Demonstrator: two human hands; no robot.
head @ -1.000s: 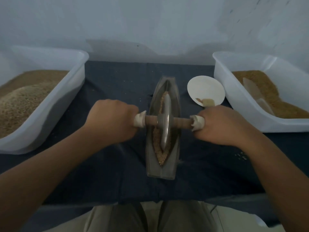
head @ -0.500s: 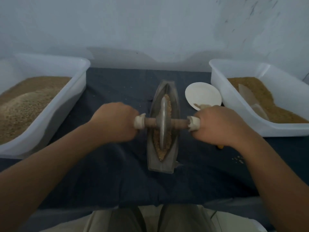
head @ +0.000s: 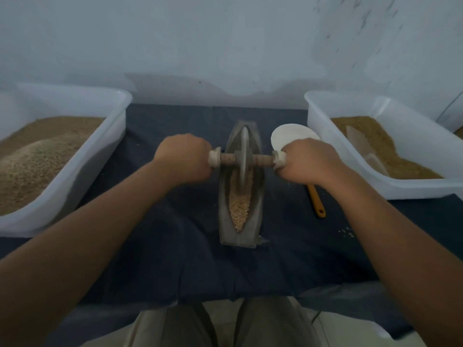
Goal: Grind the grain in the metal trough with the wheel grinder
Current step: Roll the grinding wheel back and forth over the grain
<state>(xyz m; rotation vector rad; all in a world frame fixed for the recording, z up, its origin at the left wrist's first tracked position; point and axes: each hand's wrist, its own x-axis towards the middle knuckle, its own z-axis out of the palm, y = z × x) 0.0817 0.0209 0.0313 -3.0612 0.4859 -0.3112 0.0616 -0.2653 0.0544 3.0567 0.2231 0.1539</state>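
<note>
Right, I see metal trough w/ long axis running near-to-far; wheel grinder axle crosswise, left hand & right hand each fisted round a handle.

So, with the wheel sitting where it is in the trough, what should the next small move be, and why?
Probably roll the wheel grinder back toward the body. It stands near the far end of the metal trough, while most visible grain lies in the near half. The left hand and right hand each grip a handle end, so an even pull should do.
</note>
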